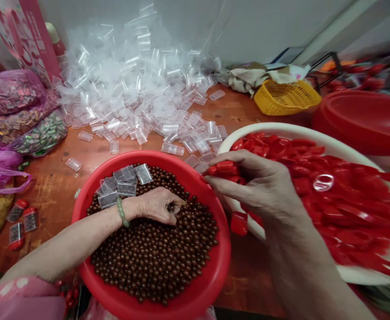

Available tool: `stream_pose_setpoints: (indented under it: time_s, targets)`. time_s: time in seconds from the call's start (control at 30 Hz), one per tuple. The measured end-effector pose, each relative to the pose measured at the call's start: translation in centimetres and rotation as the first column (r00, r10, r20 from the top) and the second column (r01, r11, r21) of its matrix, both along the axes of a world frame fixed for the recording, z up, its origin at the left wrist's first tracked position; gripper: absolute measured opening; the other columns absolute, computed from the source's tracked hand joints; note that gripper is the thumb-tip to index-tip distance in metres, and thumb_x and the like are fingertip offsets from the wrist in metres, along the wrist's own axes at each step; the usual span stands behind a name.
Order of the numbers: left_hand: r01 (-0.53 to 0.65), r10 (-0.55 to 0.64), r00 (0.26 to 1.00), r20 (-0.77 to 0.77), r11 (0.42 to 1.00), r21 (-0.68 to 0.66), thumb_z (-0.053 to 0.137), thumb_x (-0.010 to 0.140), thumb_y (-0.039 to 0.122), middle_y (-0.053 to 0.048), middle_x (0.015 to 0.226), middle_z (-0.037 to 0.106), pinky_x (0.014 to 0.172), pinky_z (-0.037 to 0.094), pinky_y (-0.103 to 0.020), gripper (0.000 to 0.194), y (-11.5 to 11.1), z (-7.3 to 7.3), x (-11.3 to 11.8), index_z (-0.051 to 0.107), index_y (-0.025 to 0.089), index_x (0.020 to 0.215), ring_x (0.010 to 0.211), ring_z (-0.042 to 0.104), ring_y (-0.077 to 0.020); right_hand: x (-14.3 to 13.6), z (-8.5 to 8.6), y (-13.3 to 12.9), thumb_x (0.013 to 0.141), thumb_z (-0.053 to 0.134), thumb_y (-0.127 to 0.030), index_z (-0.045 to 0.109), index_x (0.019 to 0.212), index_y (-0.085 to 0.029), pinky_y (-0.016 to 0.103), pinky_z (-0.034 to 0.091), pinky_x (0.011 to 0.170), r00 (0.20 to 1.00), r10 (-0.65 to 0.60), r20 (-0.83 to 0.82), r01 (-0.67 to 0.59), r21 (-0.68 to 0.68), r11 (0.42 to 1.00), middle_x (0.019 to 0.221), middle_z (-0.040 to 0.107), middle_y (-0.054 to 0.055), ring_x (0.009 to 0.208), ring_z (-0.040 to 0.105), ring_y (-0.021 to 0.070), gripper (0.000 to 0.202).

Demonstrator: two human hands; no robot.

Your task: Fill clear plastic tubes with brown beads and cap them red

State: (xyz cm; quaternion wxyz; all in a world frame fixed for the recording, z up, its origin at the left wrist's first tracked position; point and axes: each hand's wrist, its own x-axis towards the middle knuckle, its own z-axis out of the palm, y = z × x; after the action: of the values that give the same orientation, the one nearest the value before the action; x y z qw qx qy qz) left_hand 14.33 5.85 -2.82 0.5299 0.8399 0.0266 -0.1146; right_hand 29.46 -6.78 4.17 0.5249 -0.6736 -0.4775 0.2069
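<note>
My left hand (159, 205), with a green bead bracelet at the wrist, rests in a red basin (222, 266) of small brown balls (148, 262). Its fingers curl down among the balls, and what they grip is hidden. Several clear plastic cases (125, 174) lie on the balls behind that wrist. Over the basin's right rim, my right hand (255, 182) is closed around red plastic caps (225, 168). Below this hand another red cap (239, 223) hangs at the edge of a white tub (244, 130) heaped with red plastic parts (341, 200).
A large pile of clear cases (141, 98) covers the table's back. Filled red-capped cases (30, 219) lie at left beside purple bags (11, 95) of small pieces. A yellow basket (286, 98) and a red tub (364, 120) stand at back right.
</note>
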Motion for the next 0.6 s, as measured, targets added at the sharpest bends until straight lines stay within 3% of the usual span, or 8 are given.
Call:
stream_pose_setpoints:
  time_s: [0.2,0.3,0.47,0.6]
  targets:
    - [0.268,-0.270,0.959,-0.088,0.963,-0.035,0.063,0.061,0.011,0.007,0.055,0.048,0.053,0.033,-0.021,0.017,-0.3,0.1,-0.8,0.048,0.018,0.057,0.054,0.043,-0.0093,-2.6,-0.8,1.8,0.073,0.071,-0.023,0.064,0.082,-0.023,0.027,0.049,0.066,0.991,0.042,-0.130,-0.042,-0.001,0.999,0.079,0.065,-0.002,0.068,0.059,0.0125,0.012]
    - [0.354,-0.357,0.929,-0.097,0.934,-0.046,0.062,0.062,0.013,0.007,0.056,0.046,0.056,0.034,-0.023,0.020,-0.7,0.5,-1.5,0.044,0.020,0.056,0.056,0.044,-0.0109,-3.3,-1.6,3.0,0.075,0.068,-0.023,0.062,0.085,-0.022,0.025,0.048,0.064,0.991,0.067,-0.114,-0.072,-0.040,0.997,0.079,0.063,-0.002,0.068,0.058,0.0118,0.011]
    - [0.428,-0.426,0.900,-0.088,0.903,0.011,0.064,0.061,0.017,0.005,0.056,0.045,0.057,0.034,-0.028,0.027,-1.3,1.2,-2.9,0.038,0.022,0.057,0.058,0.043,-0.0145,-4.2,-4.0,4.5,0.083,0.059,-0.025,0.060,0.088,-0.021,0.028,0.048,0.069,0.972,0.228,0.053,-0.216,-0.175,0.961,0.079,0.063,-0.001,0.072,0.060,0.0139,0.007]
    - [0.415,-0.409,0.910,-0.070,0.905,0.096,0.067,0.059,0.021,0.002,0.061,0.055,0.062,0.042,-0.029,0.025,-1.6,2.1,-4.2,0.042,0.023,0.056,0.063,0.052,-0.0172,-4.1,-4.4,5.2,0.082,0.066,-0.029,0.062,0.099,-0.020,0.035,0.049,0.082,0.937,0.307,0.165,-0.256,-0.270,0.928,0.095,0.069,0.004,0.089,0.063,0.0198,0.019]
